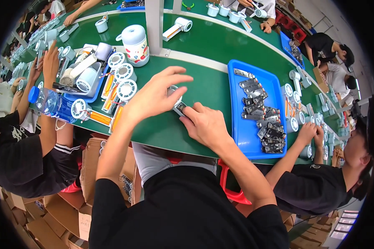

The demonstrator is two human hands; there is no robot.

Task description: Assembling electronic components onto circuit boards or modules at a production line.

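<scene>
Here, the two hands are close together but not clasped: the right hand (pixel 207 124) pinches a small pale housing (pixel 175 94) with a dark insert, while the left hand (pixel 156 93) curves over its rounded end, fingers and thumb parted; whether it touches cannot be told. Just right of the right hand, a blue tray (pixel 247 145) holds black-and-silver modules (pixel 255 97), heaped thickest at its near end, one lying apart at the far end. Left of the left hand, a smaller blue bin (pixel 87 99) is piled with white and pale-blue parts; beside it lies a blue-capped clear bottle (pixel 60 106). Beyond the left hand stands a lidded, patterned mug (pixel 136 45), contents hidden.
</scene>
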